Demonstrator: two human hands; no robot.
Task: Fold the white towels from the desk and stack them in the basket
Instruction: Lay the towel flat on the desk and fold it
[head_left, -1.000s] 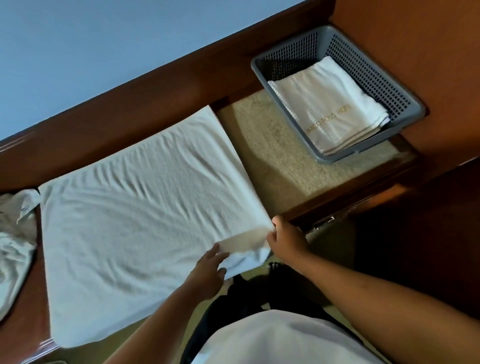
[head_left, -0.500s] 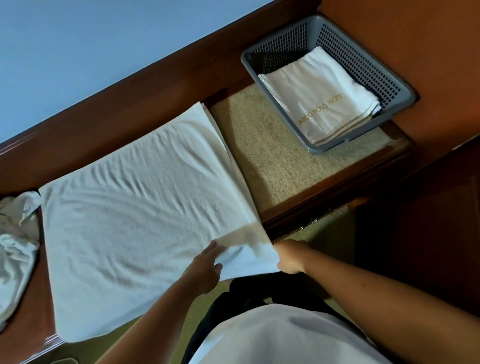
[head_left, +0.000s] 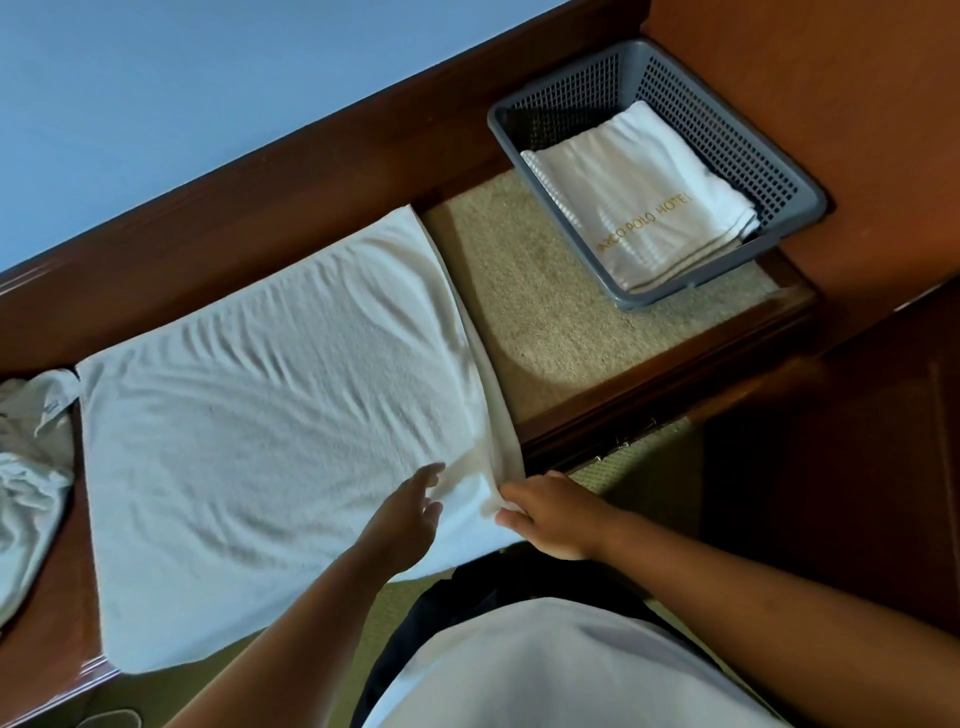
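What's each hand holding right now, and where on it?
The right hand pinches the spread towel at its near right corner. The left hand is flat over the towel beside that corner, fingers straight, gripping nothing.

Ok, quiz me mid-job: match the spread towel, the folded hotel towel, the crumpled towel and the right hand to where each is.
1 spread towel
2 folded hotel towel
3 crumpled towel
4 right hand

A in the grey basket
B gripping the spread towel's near right corner
C flat on the desk
D heaped at the desk's left end

Pairs: 1-C, 2-A, 3-D, 4-B
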